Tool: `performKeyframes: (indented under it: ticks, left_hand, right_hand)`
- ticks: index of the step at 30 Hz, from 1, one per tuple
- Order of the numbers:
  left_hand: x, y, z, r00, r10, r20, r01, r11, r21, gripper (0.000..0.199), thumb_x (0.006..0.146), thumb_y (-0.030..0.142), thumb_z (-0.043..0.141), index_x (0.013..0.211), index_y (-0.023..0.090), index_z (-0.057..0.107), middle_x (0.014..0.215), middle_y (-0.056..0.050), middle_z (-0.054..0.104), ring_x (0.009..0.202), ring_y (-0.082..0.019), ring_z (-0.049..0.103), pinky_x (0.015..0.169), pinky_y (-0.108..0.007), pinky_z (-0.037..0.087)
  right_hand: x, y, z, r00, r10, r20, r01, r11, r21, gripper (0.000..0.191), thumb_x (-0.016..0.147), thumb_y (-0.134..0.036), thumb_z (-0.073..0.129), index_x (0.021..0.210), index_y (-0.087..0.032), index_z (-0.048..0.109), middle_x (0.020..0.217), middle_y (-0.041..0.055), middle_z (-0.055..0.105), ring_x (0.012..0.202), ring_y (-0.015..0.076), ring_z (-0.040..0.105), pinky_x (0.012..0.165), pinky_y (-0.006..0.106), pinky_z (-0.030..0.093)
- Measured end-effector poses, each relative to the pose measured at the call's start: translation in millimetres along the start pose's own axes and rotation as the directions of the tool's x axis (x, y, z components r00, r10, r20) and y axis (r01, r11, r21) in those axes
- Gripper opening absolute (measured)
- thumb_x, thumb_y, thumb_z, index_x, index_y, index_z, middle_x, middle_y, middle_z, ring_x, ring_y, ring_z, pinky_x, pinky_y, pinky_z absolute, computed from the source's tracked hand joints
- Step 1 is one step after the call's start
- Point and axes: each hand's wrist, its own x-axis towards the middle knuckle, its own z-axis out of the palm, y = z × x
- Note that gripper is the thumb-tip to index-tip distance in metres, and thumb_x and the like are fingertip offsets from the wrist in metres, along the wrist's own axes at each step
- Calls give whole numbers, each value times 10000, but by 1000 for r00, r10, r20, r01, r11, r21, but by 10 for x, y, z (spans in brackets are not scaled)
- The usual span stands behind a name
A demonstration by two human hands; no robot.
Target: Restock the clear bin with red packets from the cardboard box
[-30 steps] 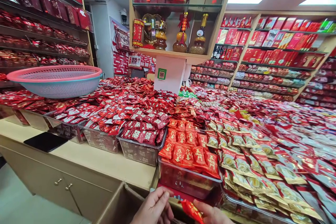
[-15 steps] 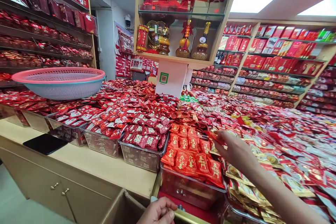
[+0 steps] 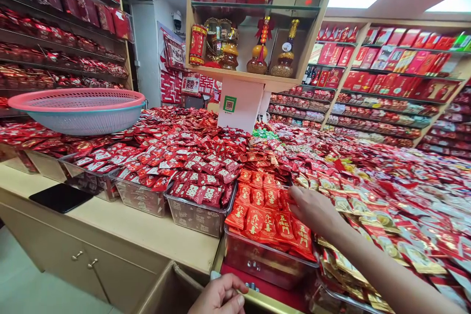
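My right hand reaches in from the right over a clear plastic bin heaped with red packets printed in gold. Its fingers are closed on a small red packet at the bin's far right corner, partly hidden by the hand. At the bottom, my left hand stays low in front of that bin, beside the cardboard box. The left fingers are curled together, and I cannot make out what they hold, if anything.
Bins of dark red packets stand left along the counter. A black tablet-like slab lies on the counter edge. Gold-and-red packets are piled right. A pink and blue basket rests at back left, and a display cabinet overhangs the middle.
My right hand has moved left and slightly down with the red packet, onto the far right corner of the red packets. My left hand has barely moved. The view has shifted slightly.
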Motion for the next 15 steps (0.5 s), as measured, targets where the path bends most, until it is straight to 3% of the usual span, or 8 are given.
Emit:
performKeyframes:
  ticks: [9, 15]
  left_hand:
    - [-43, 134, 62, 992, -115, -43, 114, 993, -37, 560, 598, 640, 536, 849, 148, 447, 572, 16, 545, 436, -71, 463, 444, -200, 327]
    - [-49, 111, 52, 994, -100, -40, 98, 994, -40, 532, 610, 622, 542, 838, 150, 455, 560, 25, 548, 434, -59, 469, 444, -187, 336]
  right_hand:
    - [-10, 68, 93, 996, -38, 82, 35, 999, 36, 29, 753, -192, 457, 768, -201, 435, 793, 28, 574, 686, 162, 554, 522, 261, 268]
    - [14, 122, 122, 993, -8, 118, 0, 998, 68, 51, 760, -228, 488, 762, -196, 449, 809, 37, 582, 687, 160, 552, 531, 255, 287]
